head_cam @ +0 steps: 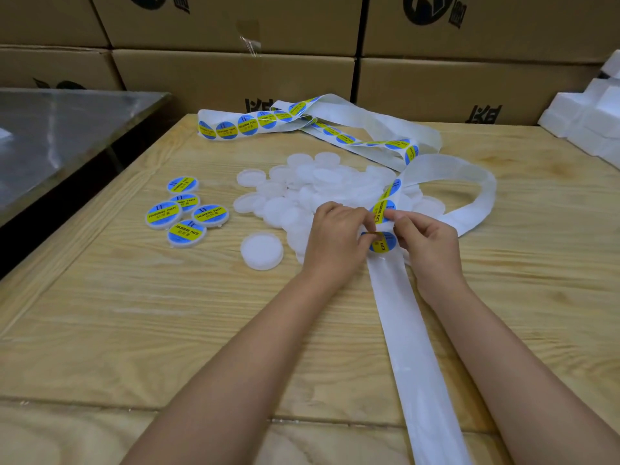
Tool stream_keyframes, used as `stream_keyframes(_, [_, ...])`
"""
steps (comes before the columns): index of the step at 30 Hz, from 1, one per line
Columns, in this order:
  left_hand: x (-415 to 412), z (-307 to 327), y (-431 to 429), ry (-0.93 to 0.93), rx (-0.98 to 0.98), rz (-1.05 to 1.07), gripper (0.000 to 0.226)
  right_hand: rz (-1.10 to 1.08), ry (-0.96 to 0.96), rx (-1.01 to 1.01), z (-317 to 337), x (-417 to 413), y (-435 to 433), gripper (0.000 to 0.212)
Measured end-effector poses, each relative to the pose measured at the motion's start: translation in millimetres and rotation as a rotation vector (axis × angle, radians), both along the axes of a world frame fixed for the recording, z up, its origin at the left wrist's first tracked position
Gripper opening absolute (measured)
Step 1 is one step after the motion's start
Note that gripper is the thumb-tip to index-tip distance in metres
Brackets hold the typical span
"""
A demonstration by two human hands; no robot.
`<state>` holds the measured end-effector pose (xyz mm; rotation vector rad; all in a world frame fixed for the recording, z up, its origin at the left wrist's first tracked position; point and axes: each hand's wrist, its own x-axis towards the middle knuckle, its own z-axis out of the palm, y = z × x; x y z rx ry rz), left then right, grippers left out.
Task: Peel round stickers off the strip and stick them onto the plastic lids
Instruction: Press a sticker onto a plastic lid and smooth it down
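Both hands meet over the strip (402, 330), right at the near edge of the lid heap. The left hand (335, 239) has its fingers curled, fingertips pinching the left edge of a blue-and-yellow sticker (382, 244) that sits on the strip; the right hand (427, 243) curls in from the other side, thumb and forefinger pinching the strip just beside that sticker, thumb tip lying on the next sticker up. From the hands the bare white backing runs straight towards the near edge of the desk (134, 297). Beyond them the strip loops out to the right and back; it ends in a loose tangle at the far side, a row of stickers on it there. The plain lids (318, 187) lie heaped mid-desk, overlapping one another, the heap touching the left hand; one single lid (261, 251) sits alone just left of that hand. Five labelled lids (183, 209) cluster further left, apart from the heap, stickers facing up. Cardboard boxes (235, 73) are stacked behind the desk; a metal surface (67, 122) stands at the left; white foam blocks (590, 125) sit at the far right.
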<state>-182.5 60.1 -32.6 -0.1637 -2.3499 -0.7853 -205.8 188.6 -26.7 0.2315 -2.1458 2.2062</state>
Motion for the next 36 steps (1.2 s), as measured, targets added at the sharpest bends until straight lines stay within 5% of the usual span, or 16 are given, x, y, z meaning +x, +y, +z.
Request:
stream_keyframes(5, [5.0,2.2,-3.5,-0.030,0.071,-0.069,0.008,-0.047,-0.029,-0.016,-1.0,-3.6,0.9,0.013])
stream_keyframes(18, [25.2,11.6,-34.6,-0.187,0.673,-0.110,0.025,-0.212,0.053,0.341,-7.9,-14.3,8.3,0.027])
stream_keyframes(23, [25.0,14.6,-46.3,-0.162,0.878,-0.134,0.021,-0.343,0.387,0.514,0.8,-2.2,4.6,0.022])
stream_keyframes(25, [24.8,13.3,-48.9,-0.175,0.917,-0.159,0.019,-0.290,0.457,0.440,4.6,5.6,-2.8,0.016])
stream_keyframes(29, [24.6,11.1,-51.3,-0.194,0.924,-0.192,0.016,-0.044,0.275,0.289,1.7,16.2,-18.0,0.008])
stream_keyframes(36, [24.4,11.1,-51.5,-0.211,0.866,-0.167,0.011,0.026,0.146,0.160,0.4,14.2,-21.7,0.004])
